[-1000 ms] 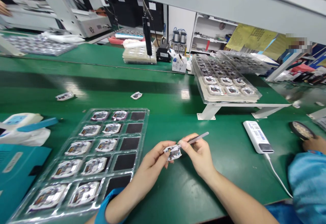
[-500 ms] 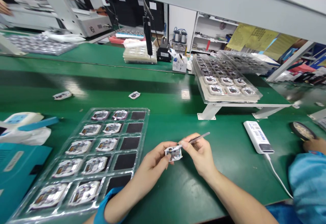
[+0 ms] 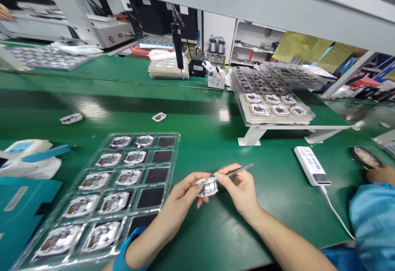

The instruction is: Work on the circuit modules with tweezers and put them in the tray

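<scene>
The left hand (image 3: pixel 177 197) gripped a small white electronic module (image 3: pixel 208 187) just right of the clear plastic tray (image 3: pixel 175 160), steadying it for the slim metal tweezers (image 3: pixel 240 170) pinched in the right hand (image 3: pixel 242 191).

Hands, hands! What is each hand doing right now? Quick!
Left hand: closed, holding a white electronic module.
Right hand: closed, pinching metal tweezers.

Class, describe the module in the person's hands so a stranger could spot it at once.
On the green workbench, find the clear plastic tray of white-framed modules. Just right of it, the left hand grips one module while the right hand touches it with a slim metal tool. Unlike its tray neighbours, it is held off the bench.
</scene>
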{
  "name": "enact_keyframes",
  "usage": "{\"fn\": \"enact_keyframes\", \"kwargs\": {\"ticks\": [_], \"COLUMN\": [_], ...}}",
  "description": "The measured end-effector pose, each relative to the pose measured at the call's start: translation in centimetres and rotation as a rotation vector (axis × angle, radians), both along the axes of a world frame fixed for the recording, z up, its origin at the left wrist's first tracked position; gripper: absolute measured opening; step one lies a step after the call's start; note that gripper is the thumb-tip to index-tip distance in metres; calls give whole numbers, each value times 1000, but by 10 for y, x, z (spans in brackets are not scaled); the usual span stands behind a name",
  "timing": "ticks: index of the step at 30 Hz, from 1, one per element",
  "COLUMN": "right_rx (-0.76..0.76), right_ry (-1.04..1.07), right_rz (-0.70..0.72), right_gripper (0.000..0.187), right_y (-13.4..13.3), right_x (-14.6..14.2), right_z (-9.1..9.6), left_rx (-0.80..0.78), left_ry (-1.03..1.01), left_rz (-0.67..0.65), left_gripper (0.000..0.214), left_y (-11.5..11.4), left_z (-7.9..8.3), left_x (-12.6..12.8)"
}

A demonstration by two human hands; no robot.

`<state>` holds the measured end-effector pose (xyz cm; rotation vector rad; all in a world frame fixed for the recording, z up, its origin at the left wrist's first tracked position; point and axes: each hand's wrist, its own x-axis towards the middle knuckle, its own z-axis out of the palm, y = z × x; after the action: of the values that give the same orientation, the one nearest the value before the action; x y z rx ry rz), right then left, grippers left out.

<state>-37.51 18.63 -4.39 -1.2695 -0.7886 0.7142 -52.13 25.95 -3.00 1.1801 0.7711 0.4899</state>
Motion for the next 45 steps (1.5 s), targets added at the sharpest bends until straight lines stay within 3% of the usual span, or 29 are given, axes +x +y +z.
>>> {"fn": "enact_keyframes", "kwargs": {"ticks": [5,14,18,22,27,31,38,45], "right_rx": [27,117,250,419,449,407,269,176], "right_ry": [-20,21,-267,-612,-733,-680,-385,-329], "right_rz": [-31,31,78,99,111,117,66,108], "right_gripper": [13,16,4,13,20,13,5,3], "right_y": [-2,1,-4,-9,-11,-9,-5,-7], "right_x": [-1,-5,-2,1,4,4,2,3], "right_z": [-2,-3,3,10,11,8,5,9], "left_rx": [-91,-38,-29,-27,-39,-43,-40,-9], "left_ry": [-50,-34,1,27,53,62,78,103], "left_rz": [56,37,41,60,62,34,-12,-51], "left_gripper": [34,36,38,39,40,37,32,36], "left_y": [-1,-2,0,1,0,0,1,1], "left_z": [6,4,4,3,5,7,6,2], "left_x": [1,0,-1,0,-1,-3,-3,-5]}}
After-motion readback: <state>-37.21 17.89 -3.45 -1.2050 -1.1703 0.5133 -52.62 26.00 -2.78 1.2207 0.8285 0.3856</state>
